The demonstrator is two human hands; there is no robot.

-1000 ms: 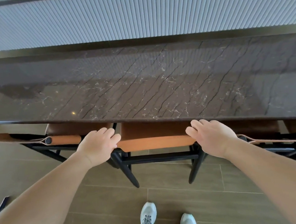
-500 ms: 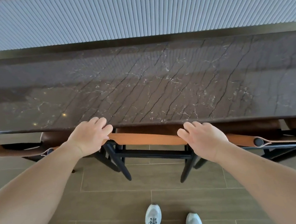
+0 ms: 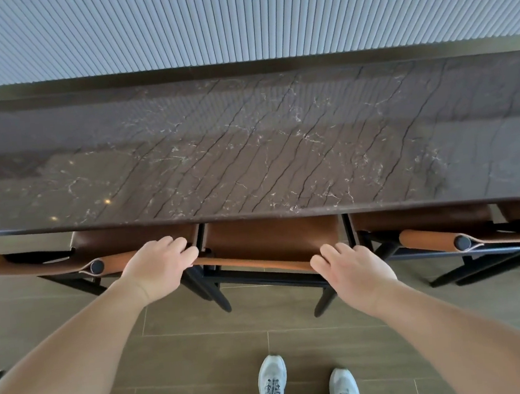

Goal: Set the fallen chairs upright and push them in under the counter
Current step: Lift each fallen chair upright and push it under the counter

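Both hands grip the middle chair (image 3: 270, 244) by its top rail, left hand (image 3: 158, 267) and right hand (image 3: 354, 267) curled over the ends. It stands upright, seat tucked under the marble counter (image 3: 247, 153).

Soft, even daylight fills the scene, bright on the ribbed wall (image 3: 233, 16) at the top and dimmer beneath the tabletop (image 3: 247, 153), whose polished dark stone carries a pale sheen and two small glints at left. The wide lens bows straight edges outward. Focus is slightly soft throughout, and shadows are faint.
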